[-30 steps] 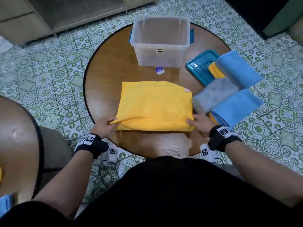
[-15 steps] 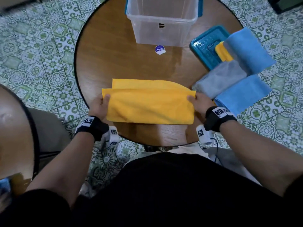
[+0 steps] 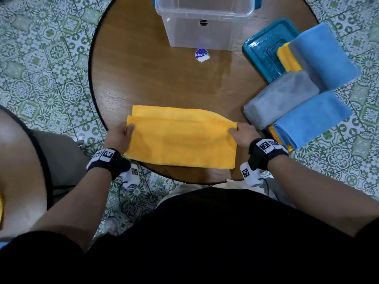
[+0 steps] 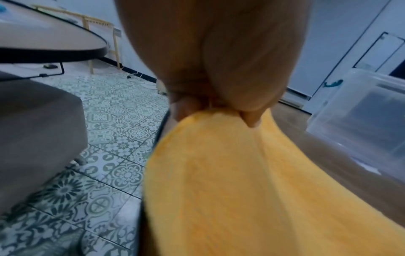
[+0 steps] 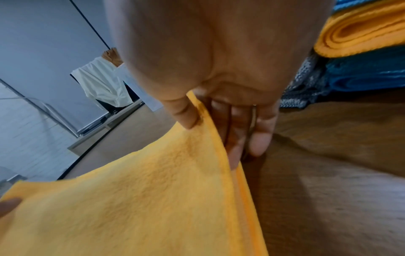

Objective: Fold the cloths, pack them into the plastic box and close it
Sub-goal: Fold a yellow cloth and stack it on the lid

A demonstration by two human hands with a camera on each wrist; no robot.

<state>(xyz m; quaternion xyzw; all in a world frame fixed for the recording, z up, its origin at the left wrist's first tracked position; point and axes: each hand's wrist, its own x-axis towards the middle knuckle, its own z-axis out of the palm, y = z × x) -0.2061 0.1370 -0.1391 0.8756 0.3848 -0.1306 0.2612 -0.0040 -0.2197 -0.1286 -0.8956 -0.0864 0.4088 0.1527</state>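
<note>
Left hand: I see my left hand (image 3: 120,136) pinching the left corner of the yellow cloth (image 3: 180,140), thumb on top.
Yellow cloth: half folded at the near edge of the round table (image 3: 143,78), its upper layer lifted between my hands.
Right hand: my right hand (image 3: 243,134) pinches the cloth's right corner.
Plastic box: the clear plastic box (image 3: 205,23) stands open at the far edge.
Right edge: the teal lid (image 3: 260,56) lies under folded cloths (image 3: 307,93).

Both forearms are reaching forward; the left hand (image 3: 120,136) and right hand (image 3: 243,134) are each pinching with thumb on top.
</note>
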